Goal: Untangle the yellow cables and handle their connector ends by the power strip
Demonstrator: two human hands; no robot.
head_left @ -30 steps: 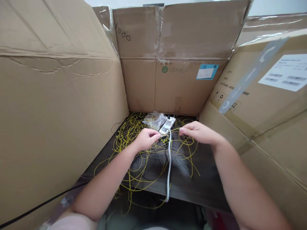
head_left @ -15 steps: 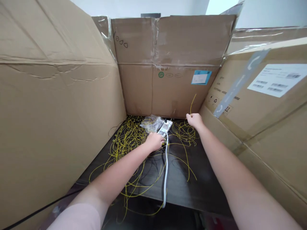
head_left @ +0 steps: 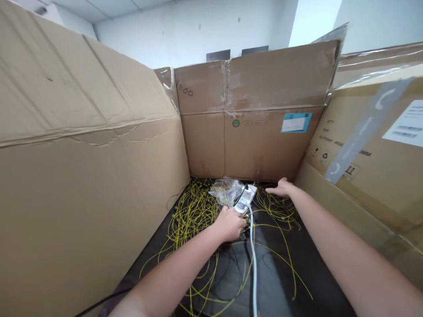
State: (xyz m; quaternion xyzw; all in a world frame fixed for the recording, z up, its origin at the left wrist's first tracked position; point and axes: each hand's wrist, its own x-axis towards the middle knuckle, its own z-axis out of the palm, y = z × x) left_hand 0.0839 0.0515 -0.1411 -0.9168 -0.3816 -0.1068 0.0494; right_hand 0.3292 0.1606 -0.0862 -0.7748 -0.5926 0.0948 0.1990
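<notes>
Thin yellow wires (head_left: 194, 215) lie tangled across a dark table (head_left: 274, 281) walled in by cardboard. My left hand (head_left: 229, 223) rests curled on the wires just before a white power strip (head_left: 246, 199), its fingertips hidden. My right hand (head_left: 280, 188) lies flat with fingers stretched out on the wires at the far right, close to the back cardboard wall. A white cable (head_left: 254, 259) runs from the power strip toward me. A clear plastic bag (head_left: 226, 190) sits behind the strip.
Tall cardboard sheets (head_left: 82, 176) close off the left and back (head_left: 251, 123). A large taped carton (head_left: 370, 145) with labels stands on the right. A black cord (head_left: 99, 304) crosses the lower left.
My right hand has come down from holding a wire end up and now lies flat on the wires. The camera has tilted upward. My left hand stays by the power strip.
</notes>
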